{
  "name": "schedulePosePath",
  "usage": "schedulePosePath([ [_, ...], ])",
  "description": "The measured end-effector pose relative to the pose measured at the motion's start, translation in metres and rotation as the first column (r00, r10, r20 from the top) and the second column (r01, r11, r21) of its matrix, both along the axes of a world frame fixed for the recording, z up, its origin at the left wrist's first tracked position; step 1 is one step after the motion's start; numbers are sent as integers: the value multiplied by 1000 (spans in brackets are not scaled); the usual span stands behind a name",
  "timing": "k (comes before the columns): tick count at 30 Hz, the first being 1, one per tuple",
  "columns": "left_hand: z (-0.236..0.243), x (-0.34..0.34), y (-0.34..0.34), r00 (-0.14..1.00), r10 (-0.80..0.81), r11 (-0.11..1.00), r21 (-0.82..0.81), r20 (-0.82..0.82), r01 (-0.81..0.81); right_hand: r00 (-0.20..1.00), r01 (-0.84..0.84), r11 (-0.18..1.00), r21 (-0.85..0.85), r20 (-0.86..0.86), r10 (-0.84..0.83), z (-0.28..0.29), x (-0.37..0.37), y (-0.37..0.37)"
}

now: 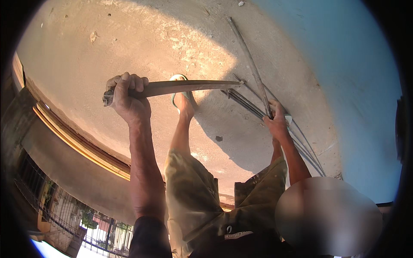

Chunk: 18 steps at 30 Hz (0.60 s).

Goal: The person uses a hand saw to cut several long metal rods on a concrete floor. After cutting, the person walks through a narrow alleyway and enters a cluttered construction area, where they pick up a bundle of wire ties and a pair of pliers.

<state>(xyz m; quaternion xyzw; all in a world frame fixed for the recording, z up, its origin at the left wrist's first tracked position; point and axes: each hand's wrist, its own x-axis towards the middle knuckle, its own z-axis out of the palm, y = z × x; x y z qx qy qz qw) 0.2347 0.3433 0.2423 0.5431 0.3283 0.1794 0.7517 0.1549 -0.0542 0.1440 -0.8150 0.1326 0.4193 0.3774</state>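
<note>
My left hand (131, 96) is wrapped round one end of a long, dark, tapered metal bar (189, 86), held level across the view. Its narrow far end reaches to several thin dark rods (247, 104) on the right, though I cannot tell whether it touches them. My right hand (275, 118) grips the near end of a longer, thicker grey rod (247, 56), which slants up and away to the top. The thin rods run diagonally under and past that hand toward the lower right, partly hidden by it.
My left sandalled foot (183, 99) stands on the concrete floor (107, 51), part sunlit, part shadowed. A blue wall (361, 103) rises on the right. At the left are long yellow strips (79, 144) along a ledge and a metal grille (107, 234). A blurred oval covers the lower right.
</note>
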Motion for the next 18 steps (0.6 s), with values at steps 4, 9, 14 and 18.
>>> schedulePosePath([
  [4,5,0,-18,999,22,997,73,35,-24,998,61,888,456,-52,-42,128,80,12],
  [9,11,3,-31,997,17,992,125,71,-26,671,-518,840,163,686,281,170,183,86],
  [14,1,-10,-28,998,-16,990,139,68,6,659,-393,758,521,735,-163,131,260,202],
  [18,0,-16,-23,997,7,993,115,77,-16,544,-474,780,408,832,-105,133,285,295],
])
